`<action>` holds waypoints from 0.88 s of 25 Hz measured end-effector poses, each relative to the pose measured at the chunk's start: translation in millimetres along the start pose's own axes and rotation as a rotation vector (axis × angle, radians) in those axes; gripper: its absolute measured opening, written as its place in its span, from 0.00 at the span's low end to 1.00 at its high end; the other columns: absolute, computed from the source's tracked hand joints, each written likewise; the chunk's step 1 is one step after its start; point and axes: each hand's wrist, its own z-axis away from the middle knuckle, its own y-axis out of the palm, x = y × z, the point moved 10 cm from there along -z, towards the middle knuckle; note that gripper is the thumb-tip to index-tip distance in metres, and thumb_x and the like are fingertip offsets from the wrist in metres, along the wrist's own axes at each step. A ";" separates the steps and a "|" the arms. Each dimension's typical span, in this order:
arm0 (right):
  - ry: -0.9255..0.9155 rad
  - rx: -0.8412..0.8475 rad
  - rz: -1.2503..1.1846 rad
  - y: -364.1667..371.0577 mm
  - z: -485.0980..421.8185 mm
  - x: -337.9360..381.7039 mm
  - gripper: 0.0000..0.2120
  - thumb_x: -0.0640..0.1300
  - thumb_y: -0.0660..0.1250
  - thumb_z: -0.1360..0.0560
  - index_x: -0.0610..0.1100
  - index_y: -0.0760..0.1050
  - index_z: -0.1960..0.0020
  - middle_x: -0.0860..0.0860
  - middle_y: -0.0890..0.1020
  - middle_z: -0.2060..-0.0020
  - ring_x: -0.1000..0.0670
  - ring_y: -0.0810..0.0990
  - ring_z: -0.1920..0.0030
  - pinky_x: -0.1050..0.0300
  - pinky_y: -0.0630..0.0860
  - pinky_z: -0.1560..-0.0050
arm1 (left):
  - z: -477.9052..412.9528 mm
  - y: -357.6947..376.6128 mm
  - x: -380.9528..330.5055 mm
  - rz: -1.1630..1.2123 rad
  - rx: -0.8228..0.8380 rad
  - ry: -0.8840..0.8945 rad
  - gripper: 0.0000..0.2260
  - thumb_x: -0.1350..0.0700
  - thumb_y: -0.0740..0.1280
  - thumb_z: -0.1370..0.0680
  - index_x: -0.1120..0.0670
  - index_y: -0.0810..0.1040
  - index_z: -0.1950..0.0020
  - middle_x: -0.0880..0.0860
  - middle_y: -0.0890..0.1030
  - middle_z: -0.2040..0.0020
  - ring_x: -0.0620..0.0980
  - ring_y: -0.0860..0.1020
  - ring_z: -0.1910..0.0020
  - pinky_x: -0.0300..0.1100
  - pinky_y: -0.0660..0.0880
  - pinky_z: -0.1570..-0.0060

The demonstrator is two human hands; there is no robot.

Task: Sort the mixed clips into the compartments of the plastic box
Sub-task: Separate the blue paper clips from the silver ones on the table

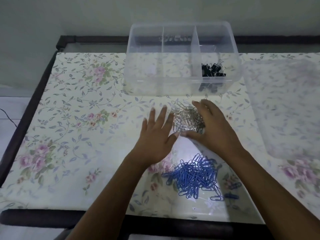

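Observation:
A clear plastic box (180, 87) with three compartments stands at the far middle of the table. Black binder clips (213, 70) lie in its right compartment; the left and middle ones look empty. A heap of silver paper clips (186, 116) lies just in front of the box. My right hand (213, 125) curls round the heap's right side, fingers bent over the clips. My left hand (155, 135) lies flat with spread straight fingers against the heap's left edge. A pile of blue paper clips (194, 175) sits nearer me, between my forearms.
The table carries a floral cloth (78, 118) with a dark frame around it. A clear plastic lid (284, 104) lies flat on the right side. A few stray blue clips (232, 194) lie right of the blue pile. A wall stands behind the box.

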 end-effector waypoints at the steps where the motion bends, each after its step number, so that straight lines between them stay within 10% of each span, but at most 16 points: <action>1: -0.027 -0.028 -0.037 -4.4 0.6 3.0 0.38 0.56 0.72 0.33 0.48 0.61 0.28 0.48 0.60 0.28 0.49 0.60 0.30 0.55 0.62 0.33 | 0.3 0.4 -5.2 0.061 0.006 0.030 0.25 0.45 0.48 0.19 0.48 0.45 0.24 0.49 0.39 0.23 0.53 0.35 0.25 0.54 0.36 0.29; 4: -0.055 -0.074 -0.129 -22.1 -0.7 5.0 0.33 0.52 0.73 0.32 0.48 0.66 0.31 0.50 0.64 0.31 0.53 0.65 0.34 0.64 0.61 0.40 | 0.0 -18.7 -4.7 0.255 -0.055 0.090 0.27 0.41 0.55 0.23 0.49 0.58 0.26 0.52 0.56 0.24 0.51 0.50 0.24 0.59 0.48 0.27; 7: -0.062 0.102 -0.137 -8.2 4.1 17.6 0.50 0.60 0.76 0.43 0.56 0.56 0.27 0.54 0.54 0.27 0.52 0.57 0.29 0.54 0.57 0.32 | 3.2 -42.6 9.8 0.239 -0.145 0.126 0.34 0.42 0.58 0.34 0.51 0.62 0.28 0.54 0.64 0.29 0.53 0.59 0.27 0.58 0.57 0.30; 10: -0.221 0.300 0.095 32.6 22.7 50.5 0.63 0.69 0.74 0.49 0.61 0.36 0.27 0.53 0.39 0.25 0.48 0.37 0.26 0.45 0.38 0.29 | 8.8 -67.4 33.3 0.313 -0.331 0.021 0.28 0.59 0.57 0.34 0.55 0.69 0.33 0.54 0.71 0.36 0.47 0.68 0.38 0.39 0.66 0.39; 14: -0.266 0.270 0.241 40.6 21.5 56.2 0.63 0.71 0.71 0.48 0.60 0.32 0.29 0.49 0.38 0.25 0.44 0.35 0.26 0.40 0.35 0.29 | 9.2 -69.5 34.5 0.315 -0.399 0.013 0.20 0.63 0.60 0.30 0.55 0.73 0.38 0.52 0.73 0.40 0.38 0.66 0.47 0.16 0.59 0.52; 22: -0.088 0.141 0.218 12.7 8.1 24.0 0.58 0.68 0.73 0.45 0.57 0.43 0.25 0.49 0.43 0.25 0.45 0.40 0.25 0.41 0.37 0.30 | 5.5 -65.1 25.5 0.258 -0.374 0.052 0.21 0.56 0.59 0.31 0.54 0.73 0.38 0.53 0.74 0.40 0.49 0.71 0.41 0.36 0.61 0.46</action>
